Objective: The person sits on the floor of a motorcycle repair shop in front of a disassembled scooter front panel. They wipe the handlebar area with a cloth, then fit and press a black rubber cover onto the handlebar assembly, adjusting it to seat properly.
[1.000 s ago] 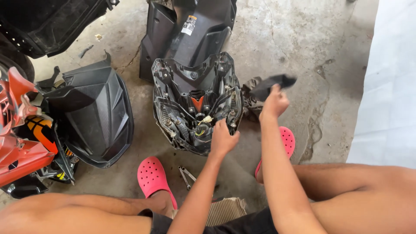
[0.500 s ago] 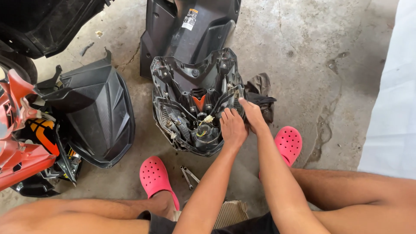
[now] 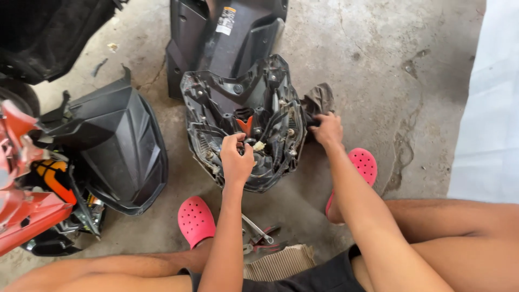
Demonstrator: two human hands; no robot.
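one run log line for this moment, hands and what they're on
left hand: gripping wiring at centre of headlight housing | right hand: on dark rag at housing's right edge | tools on floor between pink clogs

Black headlight housing (image 3: 243,119) on concrete floor, back side up, wiring exposed; dark rag (image 3: 319,100) at its right edge.

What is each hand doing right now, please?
Left hand: closed, gripping a part inside the headlight housing.
Right hand: closed on the dark rag.
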